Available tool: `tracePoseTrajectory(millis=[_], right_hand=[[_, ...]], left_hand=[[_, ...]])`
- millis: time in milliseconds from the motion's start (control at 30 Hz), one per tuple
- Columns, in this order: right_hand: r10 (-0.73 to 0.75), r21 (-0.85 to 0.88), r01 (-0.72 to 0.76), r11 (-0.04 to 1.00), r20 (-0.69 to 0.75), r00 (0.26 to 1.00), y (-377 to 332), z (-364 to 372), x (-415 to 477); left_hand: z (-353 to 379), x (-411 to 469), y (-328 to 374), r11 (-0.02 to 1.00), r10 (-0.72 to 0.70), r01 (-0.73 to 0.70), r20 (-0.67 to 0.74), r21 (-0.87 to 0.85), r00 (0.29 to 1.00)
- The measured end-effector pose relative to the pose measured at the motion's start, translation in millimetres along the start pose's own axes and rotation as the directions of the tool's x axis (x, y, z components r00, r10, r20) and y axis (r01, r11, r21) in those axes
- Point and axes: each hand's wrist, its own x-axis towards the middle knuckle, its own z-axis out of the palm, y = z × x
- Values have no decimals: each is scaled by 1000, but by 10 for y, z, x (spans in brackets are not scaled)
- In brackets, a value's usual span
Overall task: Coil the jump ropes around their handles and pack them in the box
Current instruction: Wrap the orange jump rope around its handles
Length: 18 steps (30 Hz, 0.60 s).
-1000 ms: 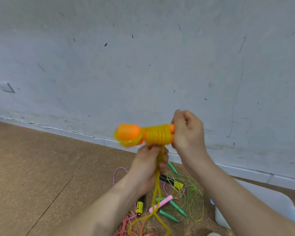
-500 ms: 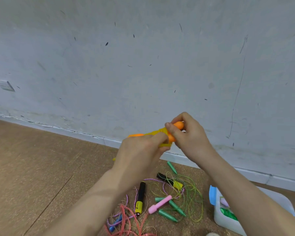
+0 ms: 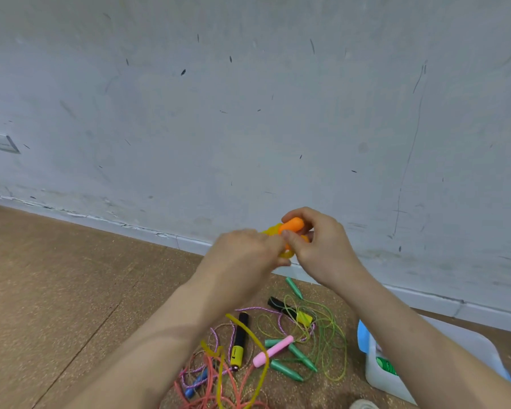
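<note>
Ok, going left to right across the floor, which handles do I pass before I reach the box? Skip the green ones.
Blue handle → black-and-yellow handle → pink handle → box.

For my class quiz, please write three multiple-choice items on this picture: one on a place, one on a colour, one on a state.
1. On which side of the loose ropes does the box stand? A left; B right; C on top of them.
2. The held handle is: A orange; B blue; C black.
3. The right hand: A lies flat on the floor; B grips the handle; C is inside the box.
Key: 1 B, the box is at the picture's right edge; 2 A, the orange tip shows between the fingers; 3 B, the fingers curl round it.
</note>
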Motion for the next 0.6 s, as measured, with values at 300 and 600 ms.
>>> tracePoseTrajectory(millis=[300,600], right_hand=[[-164,-215,213,953,224,961,-84,-122,-34],[-195,24,200,979,380,904,-262,-212,-108]], left_hand=[[-244,2,-292,940,-213,236,116,-248,970],[-233,-3,-317,559,-483,532,271,-636,832]])
